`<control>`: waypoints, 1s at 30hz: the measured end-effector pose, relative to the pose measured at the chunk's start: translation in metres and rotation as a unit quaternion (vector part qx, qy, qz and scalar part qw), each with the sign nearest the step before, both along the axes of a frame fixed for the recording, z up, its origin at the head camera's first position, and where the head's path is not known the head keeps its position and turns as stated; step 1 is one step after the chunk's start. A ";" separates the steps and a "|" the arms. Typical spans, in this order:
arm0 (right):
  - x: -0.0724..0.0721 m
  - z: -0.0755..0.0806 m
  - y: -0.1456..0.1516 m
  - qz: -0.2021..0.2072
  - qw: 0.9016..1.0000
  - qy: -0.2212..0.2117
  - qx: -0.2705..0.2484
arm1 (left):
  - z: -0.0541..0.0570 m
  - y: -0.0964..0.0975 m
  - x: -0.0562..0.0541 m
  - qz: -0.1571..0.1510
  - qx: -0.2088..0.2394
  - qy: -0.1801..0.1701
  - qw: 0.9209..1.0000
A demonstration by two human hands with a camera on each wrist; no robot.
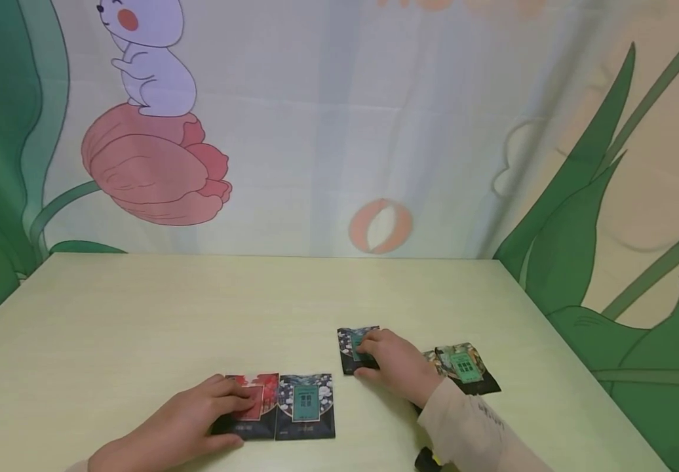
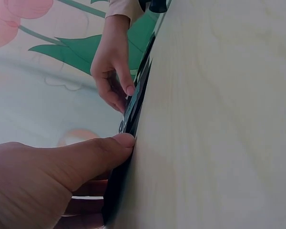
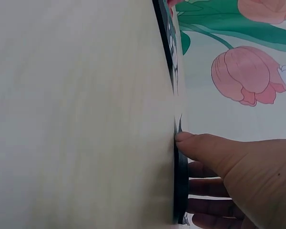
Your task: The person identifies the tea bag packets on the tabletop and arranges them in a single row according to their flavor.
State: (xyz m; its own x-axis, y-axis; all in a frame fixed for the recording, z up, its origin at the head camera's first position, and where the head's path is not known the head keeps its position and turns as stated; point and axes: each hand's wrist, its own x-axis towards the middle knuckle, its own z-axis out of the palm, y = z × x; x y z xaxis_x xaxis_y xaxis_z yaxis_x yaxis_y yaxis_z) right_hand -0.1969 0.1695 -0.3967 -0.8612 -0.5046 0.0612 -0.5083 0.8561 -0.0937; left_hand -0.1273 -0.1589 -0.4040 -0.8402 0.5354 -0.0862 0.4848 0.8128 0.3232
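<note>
In the head view, my left hand [image 1: 183,416] rests on a red-topped sachet [image 1: 267,393], fingers over its printed face and thumb by its near edge. Right beside that sachet lies a dark sachet with white blossoms and a teal label [image 1: 306,403]. Farther back, my right hand [image 1: 401,367] holds another blossom-print sachet [image 1: 345,347], partly covered by the fingers. The right wrist view shows the thumb of the right hand [image 3: 238,167] against this sachet's edge [image 3: 181,186], fingers on the other side. Whether it is lifted I cannot tell.
A sachet with a green label [image 1: 466,368] lies right of my right hand, overlapping another partly hidden one. Near the front edge, a black and yellow object [image 1: 428,460] shows beside the right sleeve. A printed curtain [image 1: 292,131] hangs behind the pale table [image 1: 186,314].
</note>
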 end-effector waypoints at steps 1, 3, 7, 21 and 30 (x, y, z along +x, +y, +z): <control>0.001 0.000 -0.001 0.004 1.000 0.003 0.002 | 0.000 0.000 0.000 0.001 0.000 -0.001 1.000; 0.004 0.001 -0.003 0.013 1.000 0.008 0.006 | -0.001 0.000 0.000 0.004 0.000 -0.004 1.000; 0.012 0.003 -0.005 0.023 1.000 0.015 0.012 | -0.001 0.000 0.001 0.009 0.001 -0.009 1.000; 0.038 0.008 -0.004 0.048 0.999 0.011 0.016 | -0.001 -0.002 0.002 -0.007 0.006 0.032 0.999; 0.050 0.007 -0.001 0.065 0.998 0.008 0.024 | -0.001 -0.001 0.002 -0.004 0.003 0.036 0.999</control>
State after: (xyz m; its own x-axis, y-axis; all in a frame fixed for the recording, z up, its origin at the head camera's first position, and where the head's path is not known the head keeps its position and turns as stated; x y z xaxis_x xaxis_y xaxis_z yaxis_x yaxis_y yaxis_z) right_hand -0.1467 0.1684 -0.3896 -0.7872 -0.6149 0.0477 -0.6167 0.7859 -0.0458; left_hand -0.1256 -0.1602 -0.4055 -0.8402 0.5418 -0.0229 0.5127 0.8074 0.2918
